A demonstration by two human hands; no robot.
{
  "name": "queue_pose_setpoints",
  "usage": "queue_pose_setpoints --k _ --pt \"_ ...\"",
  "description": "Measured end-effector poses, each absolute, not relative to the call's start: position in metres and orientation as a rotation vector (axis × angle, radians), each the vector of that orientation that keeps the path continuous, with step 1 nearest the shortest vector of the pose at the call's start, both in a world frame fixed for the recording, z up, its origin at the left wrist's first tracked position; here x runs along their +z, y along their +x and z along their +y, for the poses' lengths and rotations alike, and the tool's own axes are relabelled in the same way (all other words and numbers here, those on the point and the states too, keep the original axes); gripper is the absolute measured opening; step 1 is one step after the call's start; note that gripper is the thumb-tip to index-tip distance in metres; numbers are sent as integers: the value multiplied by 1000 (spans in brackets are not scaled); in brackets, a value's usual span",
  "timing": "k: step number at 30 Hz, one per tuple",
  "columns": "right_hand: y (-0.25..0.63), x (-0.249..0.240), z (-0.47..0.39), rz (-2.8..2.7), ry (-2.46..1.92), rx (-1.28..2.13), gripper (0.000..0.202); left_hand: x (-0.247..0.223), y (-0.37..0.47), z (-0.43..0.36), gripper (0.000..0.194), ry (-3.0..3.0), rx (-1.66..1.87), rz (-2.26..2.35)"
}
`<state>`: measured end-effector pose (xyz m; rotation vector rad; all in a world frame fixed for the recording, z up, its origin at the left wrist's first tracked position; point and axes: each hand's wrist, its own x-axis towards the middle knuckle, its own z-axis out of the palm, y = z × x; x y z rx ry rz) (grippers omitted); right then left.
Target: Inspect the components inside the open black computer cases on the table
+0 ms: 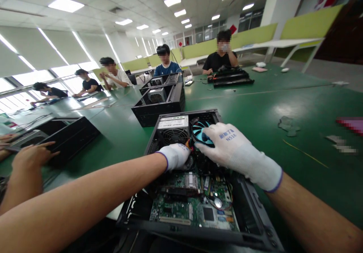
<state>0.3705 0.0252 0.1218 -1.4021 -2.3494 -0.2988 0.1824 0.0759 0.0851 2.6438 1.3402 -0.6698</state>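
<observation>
As the right hand (224,141) curls over the blue fan (199,129), the left hand (177,155) sits low beside it.
The fan is at the centre of the frame, in the upper part of the open computer case (256,204), right of the power supply (172,122). A hard tug could strain the coloured wires (188,144) if they snag, I'd say, and a loose grip could drop the fan onto the circuit board (195,204) at lower centre. The right hand is half bent, thumb and fingers about the fan, seemingly holding it; the left is bunched at the wires, fingertips hidden, so I can't tell whether it grips anything. Far left, a co-worker's hand (31,156) reaches by a black case (76,135).
</observation>
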Motion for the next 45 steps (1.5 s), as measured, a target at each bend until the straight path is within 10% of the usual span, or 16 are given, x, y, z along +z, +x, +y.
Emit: queue_pose_setpoints --k 14,24,33,45 --pt "394 119 9 -1974 -1522 113 68 111 171 70 83 2618 -630 1331" --pt "415 83 -17 -1729 -1397 881 77 166 131 21 47 2580 -46 1257" --pt "361 95 -9 -1805 -1429 809 78 171 77 -54 19 2665 350 1326" --pt "233 100 37 -1990 -1269 769 68 124 15 -90 33 2691 677 1622"
